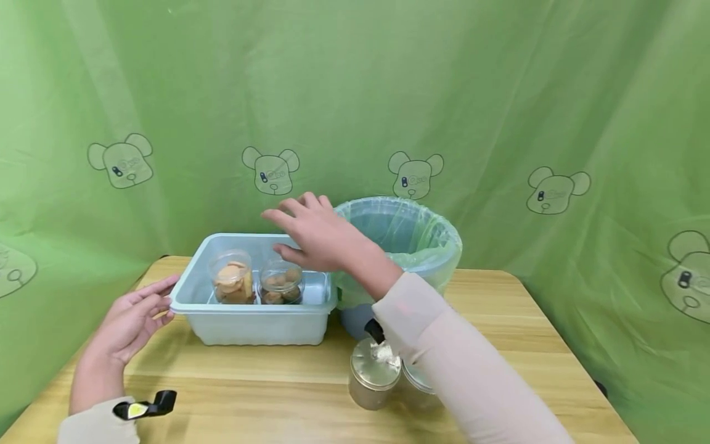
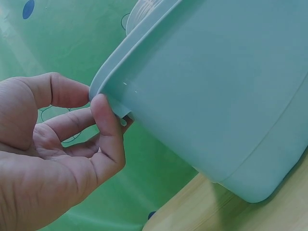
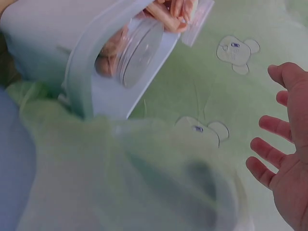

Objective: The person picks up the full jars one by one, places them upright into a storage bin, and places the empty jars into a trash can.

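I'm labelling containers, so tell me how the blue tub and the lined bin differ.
The blue tub is low and rectangular; the bin is taller and round. The tub is unlined and holds two clear jars; a green bag lines the bin, draping over its rim. Both are open-topped.

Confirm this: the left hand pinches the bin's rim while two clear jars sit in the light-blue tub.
No: the left hand pinches the rim of the light-blue tub, not the bin, as the left wrist view shows. Two clear jars do sit in the tub.
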Demonstrator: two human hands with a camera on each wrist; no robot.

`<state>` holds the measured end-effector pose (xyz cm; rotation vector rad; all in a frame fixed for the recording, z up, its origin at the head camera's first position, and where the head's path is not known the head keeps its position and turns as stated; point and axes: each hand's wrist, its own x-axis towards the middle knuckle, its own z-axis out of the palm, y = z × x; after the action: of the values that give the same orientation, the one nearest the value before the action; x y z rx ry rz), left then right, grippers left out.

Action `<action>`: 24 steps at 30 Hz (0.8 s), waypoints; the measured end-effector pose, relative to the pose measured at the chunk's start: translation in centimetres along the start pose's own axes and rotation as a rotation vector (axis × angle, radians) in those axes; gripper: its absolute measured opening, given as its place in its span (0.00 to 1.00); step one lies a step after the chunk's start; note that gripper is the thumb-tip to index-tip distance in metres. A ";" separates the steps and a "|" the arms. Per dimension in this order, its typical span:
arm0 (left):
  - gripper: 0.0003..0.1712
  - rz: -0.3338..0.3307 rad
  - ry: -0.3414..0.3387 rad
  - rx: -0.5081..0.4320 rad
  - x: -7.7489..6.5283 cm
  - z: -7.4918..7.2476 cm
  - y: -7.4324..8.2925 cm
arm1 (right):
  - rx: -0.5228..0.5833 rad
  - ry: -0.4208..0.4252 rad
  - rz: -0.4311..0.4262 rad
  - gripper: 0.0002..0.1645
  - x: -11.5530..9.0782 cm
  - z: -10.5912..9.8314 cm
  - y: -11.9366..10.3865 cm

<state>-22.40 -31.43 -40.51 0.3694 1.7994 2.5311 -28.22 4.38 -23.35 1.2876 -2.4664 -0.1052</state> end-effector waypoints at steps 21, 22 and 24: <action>0.25 0.012 -0.015 -0.024 0.0 -1.1 0.4 | 0.050 0.143 0.160 0.34 -6.6 -2.4 6.9; 0.25 0.011 -0.014 -0.023 0.0 -1.1 0.5 | 0.052 0.155 0.167 0.34 -7.0 -2.6 7.3; 0.25 0.008 -0.012 -0.017 0.0 -1.1 0.5 | 0.064 0.179 0.182 0.34 -7.9 -2.8 8.1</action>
<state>-22.54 -32.64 -40.38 0.3920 1.7751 2.5419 -29.45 15.79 -21.11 1.0416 -2.4341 0.1310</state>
